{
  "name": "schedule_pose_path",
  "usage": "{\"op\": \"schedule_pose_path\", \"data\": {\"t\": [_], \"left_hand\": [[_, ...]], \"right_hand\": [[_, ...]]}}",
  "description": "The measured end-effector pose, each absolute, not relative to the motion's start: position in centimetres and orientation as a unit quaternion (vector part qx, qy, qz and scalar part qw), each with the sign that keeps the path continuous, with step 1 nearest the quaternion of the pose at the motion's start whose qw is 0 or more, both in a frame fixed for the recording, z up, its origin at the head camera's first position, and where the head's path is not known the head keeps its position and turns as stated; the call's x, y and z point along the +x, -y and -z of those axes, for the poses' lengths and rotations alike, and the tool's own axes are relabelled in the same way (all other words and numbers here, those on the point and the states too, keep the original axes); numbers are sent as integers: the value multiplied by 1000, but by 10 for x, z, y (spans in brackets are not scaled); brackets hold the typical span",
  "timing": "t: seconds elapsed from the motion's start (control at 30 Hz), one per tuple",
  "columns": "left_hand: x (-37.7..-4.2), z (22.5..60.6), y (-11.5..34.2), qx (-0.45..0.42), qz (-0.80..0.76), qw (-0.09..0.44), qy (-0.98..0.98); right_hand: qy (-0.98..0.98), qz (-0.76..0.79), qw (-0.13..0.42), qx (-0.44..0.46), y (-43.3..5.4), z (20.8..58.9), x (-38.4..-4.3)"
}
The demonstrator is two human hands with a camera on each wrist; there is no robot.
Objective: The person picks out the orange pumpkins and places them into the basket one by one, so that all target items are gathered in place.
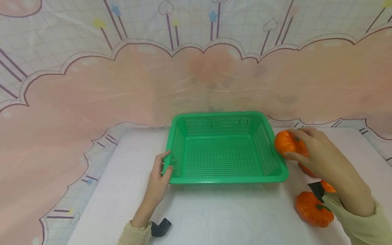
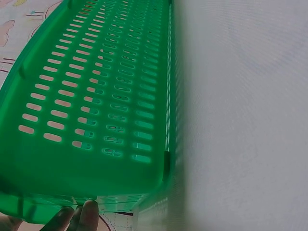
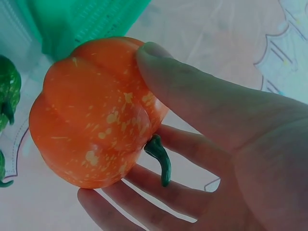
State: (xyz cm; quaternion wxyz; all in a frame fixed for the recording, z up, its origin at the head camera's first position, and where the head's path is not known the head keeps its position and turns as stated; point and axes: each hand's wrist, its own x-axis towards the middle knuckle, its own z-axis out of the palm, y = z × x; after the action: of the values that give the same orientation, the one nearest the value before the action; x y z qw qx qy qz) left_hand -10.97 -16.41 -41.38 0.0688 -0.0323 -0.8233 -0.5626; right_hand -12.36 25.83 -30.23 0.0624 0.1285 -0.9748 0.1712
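Stem (image 3: 161, 158) palmward, pumpkin (image 3: 91, 115) in right hand (image 1: 315, 146), perhaps against basket (image 1: 226, 180)

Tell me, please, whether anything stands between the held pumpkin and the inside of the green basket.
Only the right rim of the green basket does, beside the orange pumpkin in the right hand; nothing else visible blocks it.

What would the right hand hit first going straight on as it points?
Likely the right rim of the green rectangular plastic basket, with the round orange pumpkin in the right hand leading; any gap is unclear.
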Motion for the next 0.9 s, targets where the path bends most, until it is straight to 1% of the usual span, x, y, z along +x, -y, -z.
{"op": "schedule_pose_path", "data": {"t": [0.37,0.73,0.9], "left_hand": [[-110,415,165,-43,569,66,819],[-110,416,167,-44,571,67,817],[-110,416,166,-47,569,64,819]], "right_hand": [[972,-187,31,138,-238,292,-131],[968,-188,40,163,-218,289,-138],[963,-200,33,175,-210,290,-142]]}}
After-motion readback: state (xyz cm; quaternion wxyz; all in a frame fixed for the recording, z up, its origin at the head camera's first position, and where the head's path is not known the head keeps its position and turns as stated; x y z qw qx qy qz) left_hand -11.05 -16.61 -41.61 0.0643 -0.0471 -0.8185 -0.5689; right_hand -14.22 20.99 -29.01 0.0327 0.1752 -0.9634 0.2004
